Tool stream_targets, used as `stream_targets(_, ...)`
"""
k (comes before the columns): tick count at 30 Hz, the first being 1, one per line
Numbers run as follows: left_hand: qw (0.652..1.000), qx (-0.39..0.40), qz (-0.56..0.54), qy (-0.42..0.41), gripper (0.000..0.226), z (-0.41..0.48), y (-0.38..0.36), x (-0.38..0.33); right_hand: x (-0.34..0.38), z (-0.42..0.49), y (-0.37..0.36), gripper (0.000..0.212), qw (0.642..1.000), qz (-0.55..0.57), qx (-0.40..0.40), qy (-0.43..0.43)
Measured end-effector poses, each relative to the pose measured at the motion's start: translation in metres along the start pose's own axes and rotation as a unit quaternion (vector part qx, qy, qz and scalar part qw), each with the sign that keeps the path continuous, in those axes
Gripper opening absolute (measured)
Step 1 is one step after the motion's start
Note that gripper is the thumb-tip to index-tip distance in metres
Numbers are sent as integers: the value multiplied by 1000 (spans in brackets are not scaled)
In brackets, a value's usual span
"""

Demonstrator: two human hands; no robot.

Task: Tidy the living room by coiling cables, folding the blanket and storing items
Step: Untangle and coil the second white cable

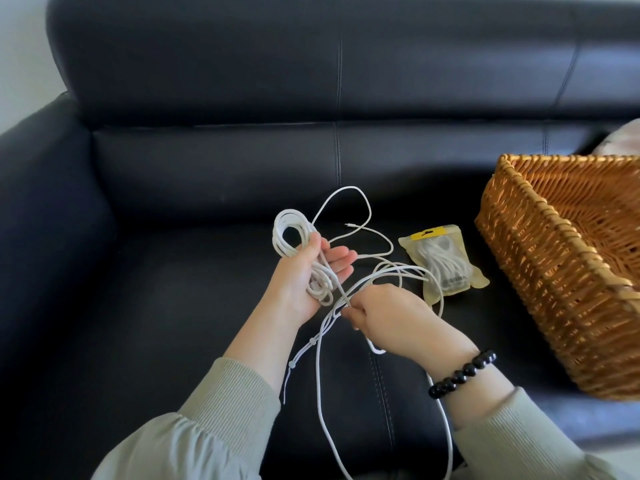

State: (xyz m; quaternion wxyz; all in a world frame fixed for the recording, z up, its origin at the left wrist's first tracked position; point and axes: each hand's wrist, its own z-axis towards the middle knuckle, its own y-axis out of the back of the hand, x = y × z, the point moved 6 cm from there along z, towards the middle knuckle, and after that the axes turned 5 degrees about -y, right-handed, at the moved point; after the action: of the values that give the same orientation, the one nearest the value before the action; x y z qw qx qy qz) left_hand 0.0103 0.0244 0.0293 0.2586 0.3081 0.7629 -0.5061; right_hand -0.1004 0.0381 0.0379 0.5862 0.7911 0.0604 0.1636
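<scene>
Over the seat of a black leather sofa, my left hand holds a partly wound coil of white cable, with the loops lying across its palm. Just below and to the right, my right hand pinches a loose strand of the same cable. Several slack loops trail over the seat and hang down between my arms. A clear pouch with a yellow top, with another white cable inside, lies on the seat right of my hands.
A woven wicker basket stands on the seat at the right, its inside hidden by the near wall. Something pale pokes out behind the basket. A dark bead bracelet circles my right wrist.
</scene>
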Motion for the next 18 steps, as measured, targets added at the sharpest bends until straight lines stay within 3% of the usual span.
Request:
stream_targets(3,991,-77,-112,-1,28,0,8,-3,0,2,-4,23,997,69,31,15)
stream_targets(7,982,-107,-151,-31,31,4,19,-13,0,0,-6,20,956,277,96,23)
stream_targets(12,974,-194,-7,-113,28,10,36,-24,-3,0,10,11,958,277,-33,62)
stream_targets(14,964,-216,54,-148,31,8,38,-30,2,-2,9,13,964,245,-45,89)
stream_targets(18,905,-230,278,-225,40,1,36,-41,8,-7,13,12,975,184,-63,108)
